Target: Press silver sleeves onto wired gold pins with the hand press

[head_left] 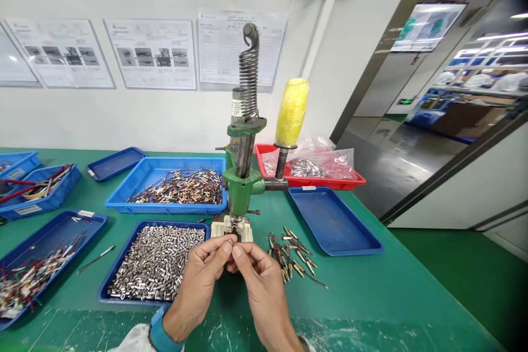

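Note:
My left hand (197, 278) and my right hand (264, 286) meet in front of a green hand press (240, 198). Thumbs and forefingers of both are pinched together, close to the pale base (245, 232) under the ram. Whatever small piece is between the fingertips is too hidden to name. Left of my left hand, small silver metal sleeves (154, 264) fill a dark blue tray (136, 302). Loose brass-coloured cylinders with thin red and black wires (291, 256) lie on the table just right of my right hand. The press has a yellow-wrapped handle (292, 113), standing upright.
Behind the sleeves stands a blue tray (165, 209) of wired brass pieces. A red tray (342, 182) with plastic bags and a dark blue tray (338, 225) are at right. More blue bins (61, 187) and a tray of wired parts (93, 225) stand at left on the green table (371, 297).

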A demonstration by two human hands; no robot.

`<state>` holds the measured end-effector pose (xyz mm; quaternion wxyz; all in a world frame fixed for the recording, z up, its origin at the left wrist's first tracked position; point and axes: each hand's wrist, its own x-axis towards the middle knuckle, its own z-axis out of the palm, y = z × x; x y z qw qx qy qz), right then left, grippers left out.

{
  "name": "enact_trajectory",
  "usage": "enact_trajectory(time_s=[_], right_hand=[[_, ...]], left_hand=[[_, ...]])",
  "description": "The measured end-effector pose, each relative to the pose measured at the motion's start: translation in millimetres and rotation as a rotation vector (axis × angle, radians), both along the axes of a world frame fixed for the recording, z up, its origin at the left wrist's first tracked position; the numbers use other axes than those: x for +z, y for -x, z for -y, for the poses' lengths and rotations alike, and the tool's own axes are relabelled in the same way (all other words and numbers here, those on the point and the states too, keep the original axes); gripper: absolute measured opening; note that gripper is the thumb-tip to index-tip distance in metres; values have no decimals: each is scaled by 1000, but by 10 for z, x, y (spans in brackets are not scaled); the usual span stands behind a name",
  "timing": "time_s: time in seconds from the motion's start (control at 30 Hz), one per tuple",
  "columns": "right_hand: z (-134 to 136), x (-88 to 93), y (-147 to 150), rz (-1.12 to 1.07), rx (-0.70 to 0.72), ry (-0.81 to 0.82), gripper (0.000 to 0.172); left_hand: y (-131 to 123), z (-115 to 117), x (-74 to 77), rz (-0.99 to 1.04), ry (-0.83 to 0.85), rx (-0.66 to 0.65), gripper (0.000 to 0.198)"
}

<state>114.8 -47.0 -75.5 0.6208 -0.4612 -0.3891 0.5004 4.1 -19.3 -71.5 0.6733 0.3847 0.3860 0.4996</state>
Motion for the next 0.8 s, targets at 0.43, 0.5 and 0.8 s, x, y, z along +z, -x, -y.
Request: enact_trajectory(time_s=[0.43, 0.5, 0.8], right_hand=[[23, 248, -620, 300, -311, 91, 52], [19, 333, -674, 352, -343, 70, 52], [-416, 1449, -729, 773, -692, -519, 43]], left_hand=[[-133, -563, 223, -198, -191, 20, 39], [-153, -563, 212, -195, -203, 17, 37], [-120, -383, -13, -410, -467, 74, 38]])
